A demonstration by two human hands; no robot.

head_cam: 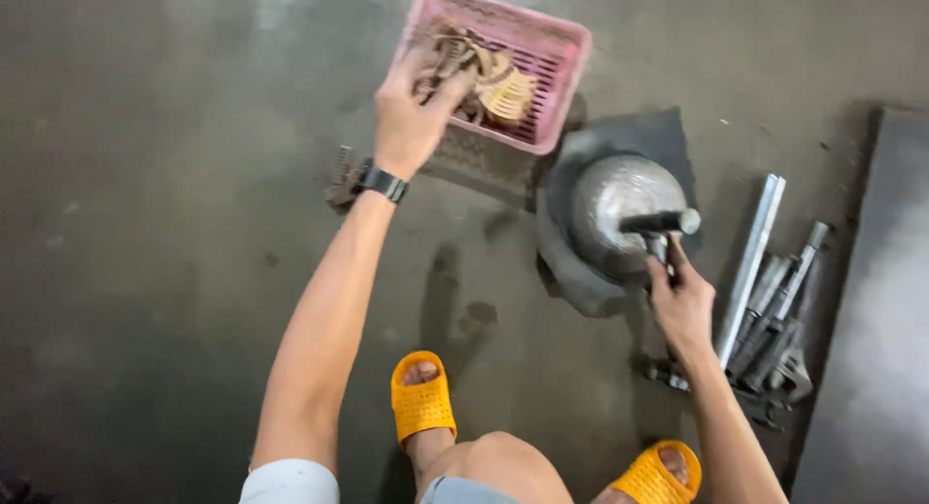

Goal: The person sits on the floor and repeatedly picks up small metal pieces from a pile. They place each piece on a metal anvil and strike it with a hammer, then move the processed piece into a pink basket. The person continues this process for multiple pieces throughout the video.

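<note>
My left hand [411, 112], with a black watch on the wrist, reaches into a pink plastic basket [559, 42] on the floor and has its fingers closed around some of the brown and tan curved metal parts [498, 88] piled inside. My right hand [680, 299] grips the handle of a hammer [661, 223], whose head rests over a round shiny metal block [619, 199]. That block sits on a dark rubber mat [658, 136].
Long metal bars and tools [769, 311] lie on the concrete floor to the right, beside a dark flat slab [876, 320]. A small dark metal piece [344, 180] lies by my left wrist. My feet in orange sandals [421, 398] are below.
</note>
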